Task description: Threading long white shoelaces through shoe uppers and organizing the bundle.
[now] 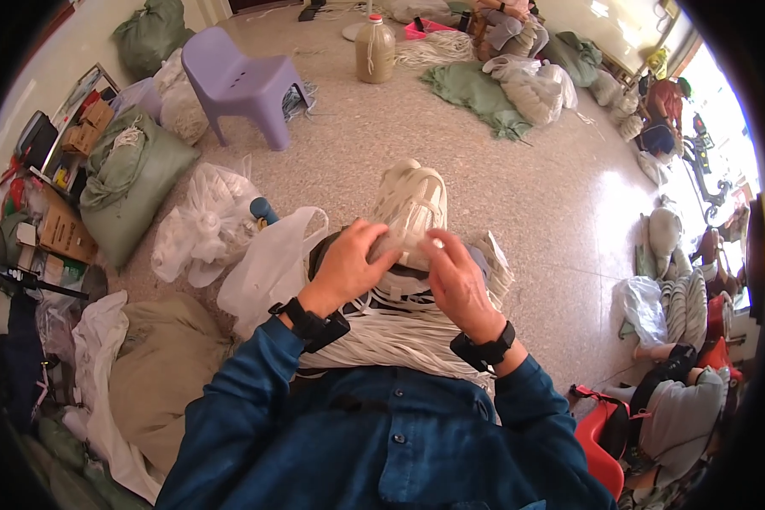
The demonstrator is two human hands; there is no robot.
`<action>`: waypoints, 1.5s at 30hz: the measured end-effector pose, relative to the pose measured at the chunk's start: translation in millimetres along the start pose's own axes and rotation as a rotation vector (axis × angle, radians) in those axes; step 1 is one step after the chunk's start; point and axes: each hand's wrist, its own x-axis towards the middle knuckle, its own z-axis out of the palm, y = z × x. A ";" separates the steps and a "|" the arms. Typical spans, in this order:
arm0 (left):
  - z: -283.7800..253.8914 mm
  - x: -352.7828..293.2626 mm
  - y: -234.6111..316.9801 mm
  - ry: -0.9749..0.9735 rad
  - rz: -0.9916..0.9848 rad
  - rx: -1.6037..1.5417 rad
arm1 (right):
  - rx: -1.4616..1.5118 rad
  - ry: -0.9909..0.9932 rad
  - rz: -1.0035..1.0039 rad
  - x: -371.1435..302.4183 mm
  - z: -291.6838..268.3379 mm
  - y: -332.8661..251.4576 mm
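On my lap, between my two hands, a cream woven piece [412, 194] of flat strips rises in a rounded, open-meshed shape. My left hand [348, 268] is closed at its near left side, thumb and forefinger on the strips. My right hand [463, 285] has its fingers bent together at the near right side, with a small whitish spot by the fingertips; what they pinch is too small to make out. A thick bundle of loose cream strips [399, 340] lies across my lap below both wrists. Dark bands are on both wrists.
Left of me are a white plastic bag [268, 268], a stuffed clear bag [204, 221] and a green sack [132, 183]. Ahead stand a purple chair [242, 85] and a red-capped jug [374, 51]. Other people sit at far right, near a red chair [599, 433].
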 end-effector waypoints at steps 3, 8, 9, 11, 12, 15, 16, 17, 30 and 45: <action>9.7 -5.6 -3.9 0.038 0.060 0.247 | 0.081 0.234 0.187 -9.0 12.3 6.4; 3.0 -2.6 -10.8 0.026 0.033 0.102 | 0.190 0.115 0.298 -20.0 13.6 15.9; 2.6 -1.9 -12.5 -0.001 0.031 0.102 | 0.199 0.078 0.329 -20.8 13.5 17.8; 3.0 0.8 -14.6 -0.030 0.039 0.101 | 0.217 0.114 0.318 -20.5 16.3 20.8; 4.4 2.3 -14.9 -0.065 0.026 0.122 | 0.237 0.145 0.307 -20.9 18.1 23.7; 11.0 7.3 -18.0 -0.147 0.036 0.160 | 0.245 0.116 0.368 -37.6 33.4 45.1; 13.2 7.2 -19.0 -0.191 0.041 0.184 | 0.257 0.154 0.357 -43.6 37.9 46.4; 16.8 6.9 -16.8 -0.193 0.070 0.172 | 0.253 0.184 0.353 -47.3 40.3 46.6; 21.5 27.9 -37.2 -0.217 0.030 0.268 | 0.299 0.231 0.284 -41.7 53.7 33.6; 53.9 20.9 -45.3 -0.108 0.096 0.440 | 0.339 0.097 0.330 -40.0 51.9 44.4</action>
